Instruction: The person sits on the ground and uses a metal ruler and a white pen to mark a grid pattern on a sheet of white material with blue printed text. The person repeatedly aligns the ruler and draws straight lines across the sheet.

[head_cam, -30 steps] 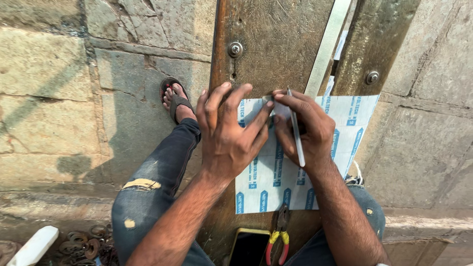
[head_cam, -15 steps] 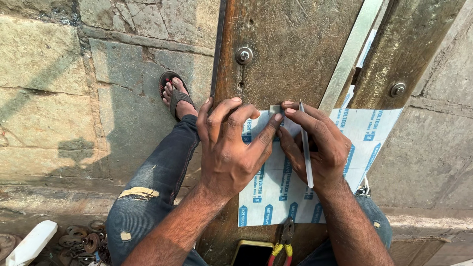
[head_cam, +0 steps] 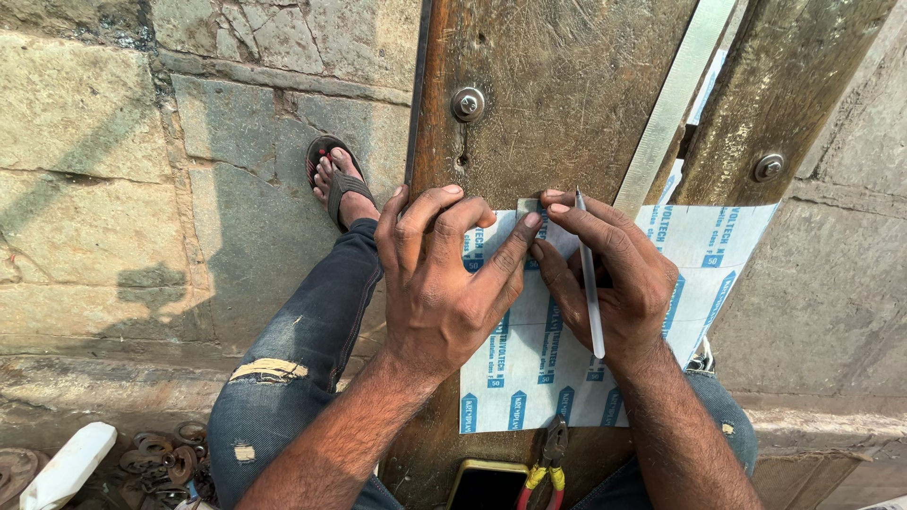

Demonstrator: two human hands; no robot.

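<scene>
Both hands have shifted little: left hand (head_cam: 444, 283) presses flat on the white, blue-printed sheet (head_cam: 576, 312) across the plank (head_cam: 557, 104); right hand (head_cam: 605, 279) grips a pen (head_cam: 590, 279).

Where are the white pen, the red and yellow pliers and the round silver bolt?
thin white pen (head_cam: 590, 283), head view, middle of its barrel, in the right hand (head_cam: 614, 283).
red and yellow pliers (head_cam: 546, 467), head view, near the pivot.
round silver bolt (head_cam: 468, 104), head view, centre of its head on the wood.

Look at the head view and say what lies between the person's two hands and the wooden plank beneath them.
A white sheet with blue print lies flat on the wooden plank; the left hand and right hand press on it, the right also holding a white pen.
</scene>
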